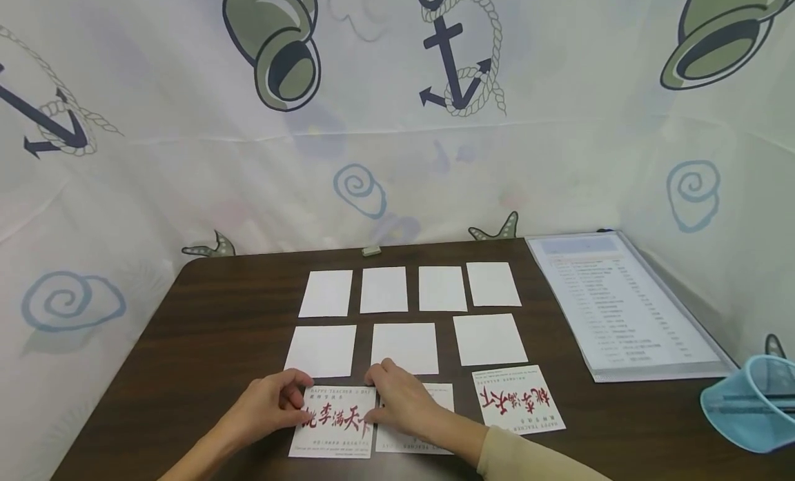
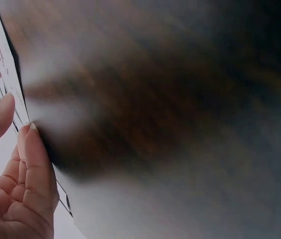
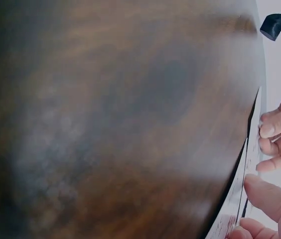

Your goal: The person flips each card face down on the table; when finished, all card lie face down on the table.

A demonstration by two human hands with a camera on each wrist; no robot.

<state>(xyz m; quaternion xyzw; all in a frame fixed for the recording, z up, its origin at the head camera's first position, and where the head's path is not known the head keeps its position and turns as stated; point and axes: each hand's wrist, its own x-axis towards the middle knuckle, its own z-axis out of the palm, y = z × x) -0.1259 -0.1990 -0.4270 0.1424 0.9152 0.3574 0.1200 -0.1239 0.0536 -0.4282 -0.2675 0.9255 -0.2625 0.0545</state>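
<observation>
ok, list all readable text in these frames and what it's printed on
"HAPPY TEACHER'S DAY": top edge of the printed card that the left hand and right hand hold.
Large red brush characters on that card: visible, not read with confidence.
"HAPPY TEACHER": on the upside-down card to the right.
Small print on both cards: too small.
Laminated sheet: lines of text, too small.
Wrist views: blurred, nothing readable.
White cards: blank.
</observation>
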